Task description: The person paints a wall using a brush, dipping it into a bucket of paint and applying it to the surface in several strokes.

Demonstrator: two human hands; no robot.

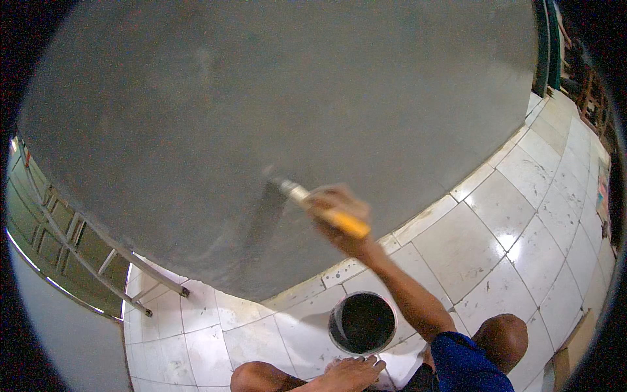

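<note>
My right hand [338,210] is closed around a paintbrush [350,224] with a yellow-orange handle. The bristle end points up and left at a dark grey wall [367,98]; motion blur hides whether it touches. Under that arm a round bucket [334,340] stands on the floor, with dark contents inside. My left hand [352,373] is low in the view, at the bucket's near side, fingers towards the rim. Whether it grips the rim cannot be made out. My bent knees [502,340] show on both sides.
White floor tiles [470,250], marked with dark specks, run along the wall's foot beside a pale tile skirting [426,218]. A metal ladder [103,274] stands at left before a greenish panelled door [24,210]. Dark cluttered frames [590,98] fill the far right edge.
</note>
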